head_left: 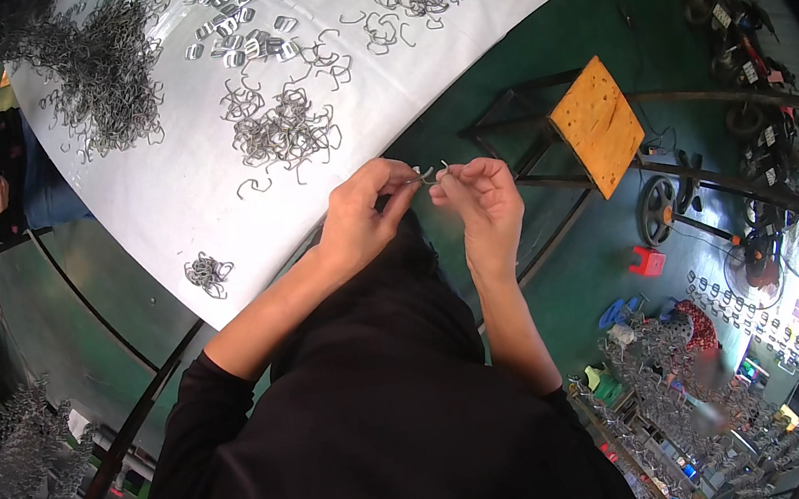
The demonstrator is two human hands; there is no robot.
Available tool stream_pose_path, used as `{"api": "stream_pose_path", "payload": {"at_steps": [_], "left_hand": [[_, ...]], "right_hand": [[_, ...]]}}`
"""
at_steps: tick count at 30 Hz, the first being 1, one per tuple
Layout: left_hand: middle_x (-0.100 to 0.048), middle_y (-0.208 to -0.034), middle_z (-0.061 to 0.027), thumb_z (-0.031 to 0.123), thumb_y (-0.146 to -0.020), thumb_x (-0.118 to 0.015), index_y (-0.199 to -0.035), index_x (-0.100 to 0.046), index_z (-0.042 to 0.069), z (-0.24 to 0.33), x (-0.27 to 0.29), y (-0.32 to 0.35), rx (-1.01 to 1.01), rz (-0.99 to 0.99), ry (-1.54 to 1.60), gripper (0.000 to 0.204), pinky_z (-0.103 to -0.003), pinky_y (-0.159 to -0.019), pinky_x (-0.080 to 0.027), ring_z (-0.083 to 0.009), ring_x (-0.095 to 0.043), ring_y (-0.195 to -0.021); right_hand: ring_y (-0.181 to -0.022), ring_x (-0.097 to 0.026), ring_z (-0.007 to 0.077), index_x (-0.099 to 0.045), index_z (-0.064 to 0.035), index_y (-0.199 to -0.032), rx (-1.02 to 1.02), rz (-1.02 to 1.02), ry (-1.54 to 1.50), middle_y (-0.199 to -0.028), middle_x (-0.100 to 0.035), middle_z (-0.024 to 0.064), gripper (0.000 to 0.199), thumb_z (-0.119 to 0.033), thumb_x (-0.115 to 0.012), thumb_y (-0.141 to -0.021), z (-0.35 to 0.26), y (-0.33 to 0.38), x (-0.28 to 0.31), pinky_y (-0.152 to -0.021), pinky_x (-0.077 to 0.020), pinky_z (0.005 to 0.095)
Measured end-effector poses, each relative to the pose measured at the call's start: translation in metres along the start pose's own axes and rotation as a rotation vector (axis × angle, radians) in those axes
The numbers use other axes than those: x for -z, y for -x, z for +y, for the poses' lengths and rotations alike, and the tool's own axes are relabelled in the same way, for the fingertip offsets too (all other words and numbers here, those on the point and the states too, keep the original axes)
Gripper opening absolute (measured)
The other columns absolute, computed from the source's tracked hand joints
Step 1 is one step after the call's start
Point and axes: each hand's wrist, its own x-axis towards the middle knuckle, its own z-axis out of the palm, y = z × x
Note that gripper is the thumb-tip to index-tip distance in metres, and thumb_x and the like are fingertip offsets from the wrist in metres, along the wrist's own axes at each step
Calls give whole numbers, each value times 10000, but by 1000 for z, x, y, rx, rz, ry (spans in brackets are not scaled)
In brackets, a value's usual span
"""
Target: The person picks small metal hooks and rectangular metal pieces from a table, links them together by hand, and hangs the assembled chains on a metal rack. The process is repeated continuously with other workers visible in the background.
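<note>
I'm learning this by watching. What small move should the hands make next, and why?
Probably turn the bent wire slightly: the left hand and right hand pinch at it close together, near the edge of the table, and whether it is one piece or two is too small to tell.

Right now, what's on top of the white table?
Piles of bent wire pieces and silver buckles lie on the white table. Pieces buried inside the piles are covered, so they can't be seen.
</note>
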Motion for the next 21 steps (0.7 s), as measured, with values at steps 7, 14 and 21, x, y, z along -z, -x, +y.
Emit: {"api": "stream_pose_path", "payload": {"at_steps": [7, 14, 21], "left_hand": [[-649, -964, -129, 45, -823, -674, -999, -635, 30, -26, 17, -17, -235, -119, -151, 180, -353, -771, -527, -294, -636, -926], [-647, -932, -120, 136, -860, -637, -941, -707, 56, -132, 96, -136, -56, 304, -736, 134, -398, -778, -500, -306, -597, -909], [-645, -943, -96, 177, -846, -634, -879, -693, 68, -181, 108, -198, 3, 77, -1254, 128, -410, -794, -485, -279, -582, -969]], "right_hand": [[-768, -655, 173, -435, -4, -925, 317, 49, 94, -908, -616, 151, 214, 109, -606, -866, 17, 2, 1, -713, -572, 289], [-784, -653, 199, -387, -25, -895, 367, 9, 85, -928, -608, 176, 265, 120, -606, -861, 23, -2, 11, -710, -577, 314], [-785, -654, 203, -389, -22, -902, 340, -8, 87, -936, -606, 189, 248, 117, -592, -871, 26, -5, 9, -723, -581, 318]]}}
